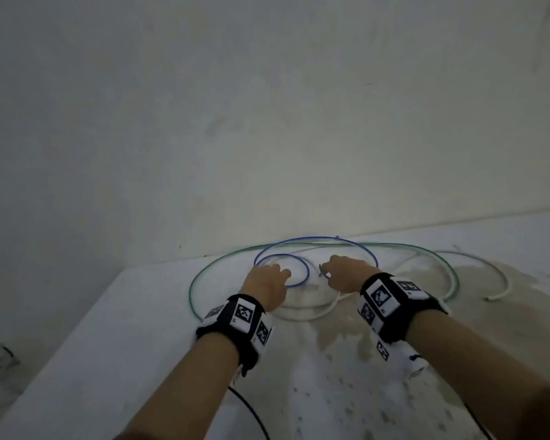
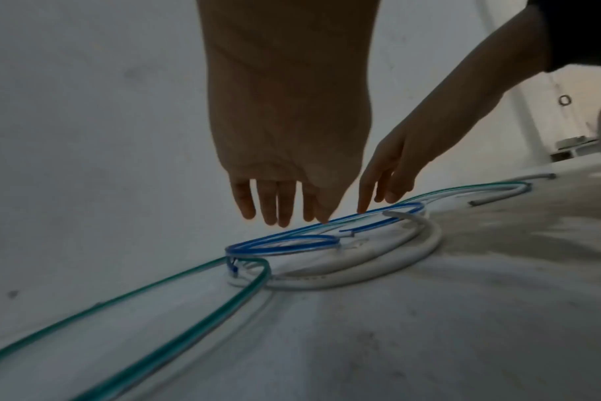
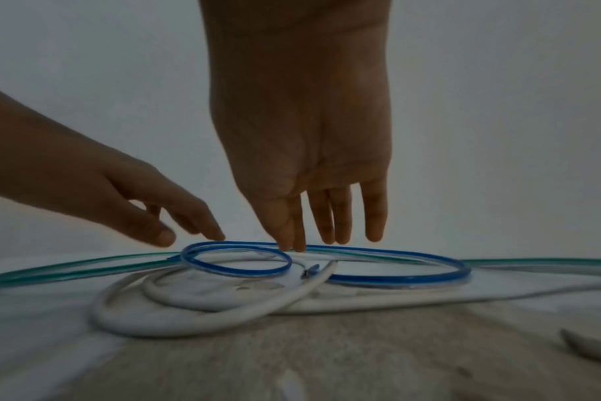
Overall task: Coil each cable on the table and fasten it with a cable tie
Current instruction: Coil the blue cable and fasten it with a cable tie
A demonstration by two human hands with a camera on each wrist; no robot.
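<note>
Under both hands' straight fingers [image 3: 340, 217] lies the blue cable [image 3: 395, 276].

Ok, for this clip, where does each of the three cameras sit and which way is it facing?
Head: on the head, facing forward and down at the table; both forearms, left hand and right hand show.
Left wrist: under the left wrist, along its straight fingers toward the blue cable; the right hand also shows.
Right wrist: under the right wrist, along its fingers; the left hand also shows.
All three share the blue cable, green cable and white cable.
</note>
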